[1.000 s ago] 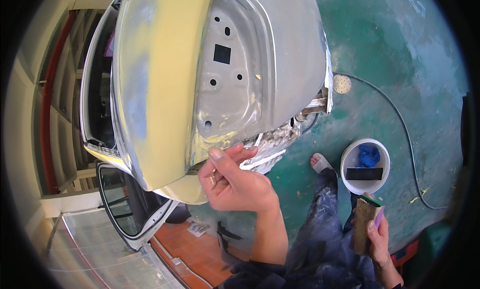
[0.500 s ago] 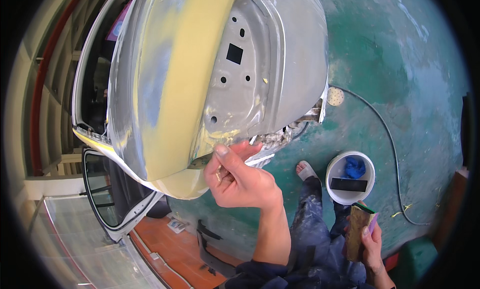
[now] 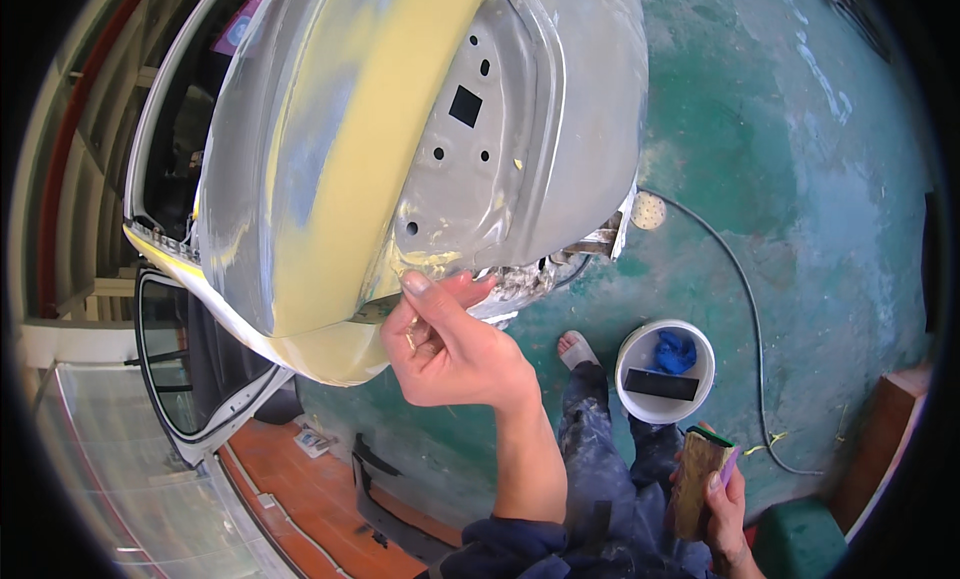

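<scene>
One sanding block (image 3: 696, 484), upright lengthwise.

The left hand (image 3: 450, 344) is raised in front of the body, forearm rising bare from a dark blue sleeve, wrist bent — its fingertips (image 3: 415, 282) stretched up and pressed flat against a surface. The right hand (image 3: 722, 504) hangs low by the thigh, fingers curled closed around something — forearm out of sight.
</scene>
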Demonstrator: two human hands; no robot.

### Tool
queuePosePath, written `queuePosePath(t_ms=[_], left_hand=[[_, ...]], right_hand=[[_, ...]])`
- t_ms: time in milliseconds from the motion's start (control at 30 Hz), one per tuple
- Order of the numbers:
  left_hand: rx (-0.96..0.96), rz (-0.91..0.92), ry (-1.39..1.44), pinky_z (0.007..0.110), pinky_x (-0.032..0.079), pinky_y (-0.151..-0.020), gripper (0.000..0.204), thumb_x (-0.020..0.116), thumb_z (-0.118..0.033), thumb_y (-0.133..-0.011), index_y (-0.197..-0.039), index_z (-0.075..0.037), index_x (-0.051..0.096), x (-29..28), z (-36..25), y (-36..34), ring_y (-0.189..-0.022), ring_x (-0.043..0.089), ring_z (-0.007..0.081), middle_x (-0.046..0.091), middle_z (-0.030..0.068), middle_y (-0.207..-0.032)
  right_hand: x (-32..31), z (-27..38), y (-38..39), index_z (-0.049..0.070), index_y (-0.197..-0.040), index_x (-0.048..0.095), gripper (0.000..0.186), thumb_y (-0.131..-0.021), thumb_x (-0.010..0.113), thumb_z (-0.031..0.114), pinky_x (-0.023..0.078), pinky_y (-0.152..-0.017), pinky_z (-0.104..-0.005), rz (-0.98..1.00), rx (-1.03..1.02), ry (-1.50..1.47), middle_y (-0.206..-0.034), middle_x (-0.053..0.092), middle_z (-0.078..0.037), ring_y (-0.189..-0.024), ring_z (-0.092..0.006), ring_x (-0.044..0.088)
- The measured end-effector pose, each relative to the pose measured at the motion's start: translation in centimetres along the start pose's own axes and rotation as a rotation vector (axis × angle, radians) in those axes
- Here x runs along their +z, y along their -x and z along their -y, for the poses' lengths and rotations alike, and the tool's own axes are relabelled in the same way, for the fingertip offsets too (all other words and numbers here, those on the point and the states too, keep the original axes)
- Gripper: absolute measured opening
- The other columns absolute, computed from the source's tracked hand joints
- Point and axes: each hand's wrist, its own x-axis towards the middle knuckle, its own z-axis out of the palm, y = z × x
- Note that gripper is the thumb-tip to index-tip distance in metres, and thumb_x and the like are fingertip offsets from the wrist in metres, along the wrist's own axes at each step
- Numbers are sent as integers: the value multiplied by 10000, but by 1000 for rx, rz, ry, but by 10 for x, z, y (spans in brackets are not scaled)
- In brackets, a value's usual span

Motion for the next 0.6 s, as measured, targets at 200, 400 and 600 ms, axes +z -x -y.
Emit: queuePosePath(t_ms=[200,400,600], left_hand=[[58,152,-250,258,577,-525,185,726,-75,-1005,-917,83,688,-21,-10,-15,-559,698,163,734,147,-700],[69,269,-410,254,526,-534,278,712,-145,-1031,-868,79,698,-34,-22,-27,-542,667,136,737,146,-707],[87,300,-396,248,502,-485,277,708,-133,-1029,-837,66,701,-34,-22,-30,-508,646,122,714,120,-660]], right_hand=[[-2,3,2,19,-1653,312,829,-1037,632,473,564,-903,-366,-2,21,-2,-1309,644,-156,-1059,-219,674],[-2,8,-2,28,-1652,320,832,-1034,639,483,562,-911,-374,13,21,-13,-1307,651,-159,-1056,-222,676],[-7,10,-6,25,-1645,336,813,-1039,628,482,563,-902,-373,20,3,-22,-1302,657,-160,-1048,-223,677]])
